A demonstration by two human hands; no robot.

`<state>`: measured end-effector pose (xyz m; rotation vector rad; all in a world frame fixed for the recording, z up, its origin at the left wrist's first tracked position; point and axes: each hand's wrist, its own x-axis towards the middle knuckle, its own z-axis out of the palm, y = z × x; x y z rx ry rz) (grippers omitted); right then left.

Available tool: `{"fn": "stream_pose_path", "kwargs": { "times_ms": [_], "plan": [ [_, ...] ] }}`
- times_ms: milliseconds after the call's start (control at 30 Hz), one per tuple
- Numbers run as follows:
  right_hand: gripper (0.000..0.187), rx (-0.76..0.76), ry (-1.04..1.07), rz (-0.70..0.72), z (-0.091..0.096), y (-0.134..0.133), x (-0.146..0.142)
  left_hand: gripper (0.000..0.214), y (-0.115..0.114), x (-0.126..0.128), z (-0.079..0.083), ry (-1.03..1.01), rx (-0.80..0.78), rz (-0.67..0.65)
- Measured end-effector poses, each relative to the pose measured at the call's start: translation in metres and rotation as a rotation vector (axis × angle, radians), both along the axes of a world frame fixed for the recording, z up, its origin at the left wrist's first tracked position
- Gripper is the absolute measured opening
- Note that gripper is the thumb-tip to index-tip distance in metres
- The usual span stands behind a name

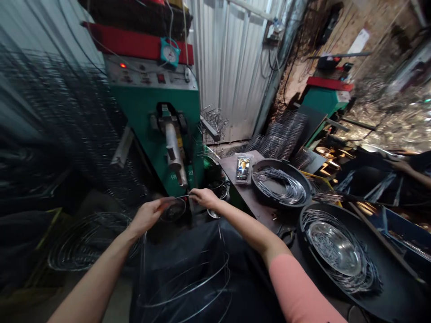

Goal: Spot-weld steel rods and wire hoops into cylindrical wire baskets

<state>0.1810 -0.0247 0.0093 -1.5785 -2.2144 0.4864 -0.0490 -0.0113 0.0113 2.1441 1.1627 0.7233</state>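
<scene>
My left hand [148, 216] and my right hand [203, 197] are stretched out in front of the green machine [134, 116]. Between them runs a thin metal wire [182, 196], pinched by the closed fingers of each hand. The left fingertips are blurred. Just above the wire, the tip of the machine's thick metal arm [173, 150] points down; whether they touch, I cannot tell. Larger loops of wire [202, 283] hang over the dark cloth [188, 251] on my lap. Whether these loops join the wire in my hands is unclear.
To the right, a table [232, 167] carries a phone [243, 168] and a black round tray [257, 186] of wire rings. A larger black tray [400, 287] holds more wire and a metal bowl [352, 264]. Wire coils [77, 244] lie left. Another person's arm [412, 172] shows far right.
</scene>
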Motion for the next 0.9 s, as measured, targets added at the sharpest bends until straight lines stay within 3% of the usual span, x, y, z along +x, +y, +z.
{"fn": "stream_pose_path", "kwargs": {
  "times_ms": [200, 533, 900],
  "plan": [
    [0.02, 0.016, 0.15, 0.034, -0.009, 0.007, 0.006, 0.044, -0.001, 0.002, 0.004, -0.02, -0.02, 0.002],
    [0.018, 0.021, 0.128, 0.047, -0.006, 0.007, -0.002, 0.043, -0.002, 0.001, 0.006, -0.042, -0.088, 0.007],
    [0.021, 0.017, 0.107, 0.061, -0.015, 0.011, -0.006, 0.044, 0.005, -0.004, 0.001, 0.056, -0.052, -0.038]
  ]
}}
